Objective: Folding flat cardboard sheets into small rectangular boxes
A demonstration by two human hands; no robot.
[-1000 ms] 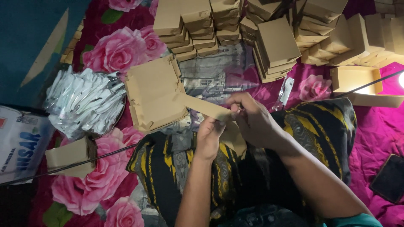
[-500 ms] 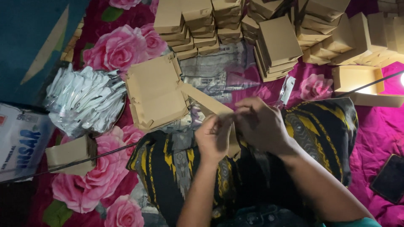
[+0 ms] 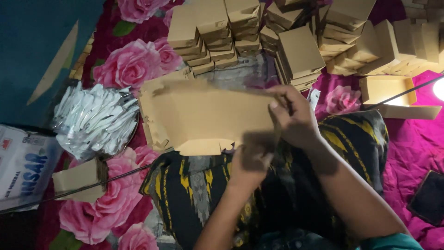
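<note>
A flat brown cardboard box blank (image 3: 208,115) is held up above my lap, its face turned toward me. My right hand (image 3: 293,115) pinches its right edge. My left hand (image 3: 252,157) grips its lower right corner from below. Behind the blank lies a stack of more flat blanks (image 3: 152,134) on the flowered cloth. My lap is covered by a black and yellow patterned fabric (image 3: 342,139).
Stacks of folded brown boxes (image 3: 296,51) fill the far side. An open box (image 3: 386,88) sits at the right beside a bright lamp (image 3: 438,88). A pile of silver sachets (image 3: 95,118) lies on the left, near a white printed bag (image 3: 25,169). A dark phone (image 3: 428,196) lies lower right.
The blank was seen edge-on as a narrow strip; now it is turned and lifted so its broad face shows. Both hands rose with it.
</note>
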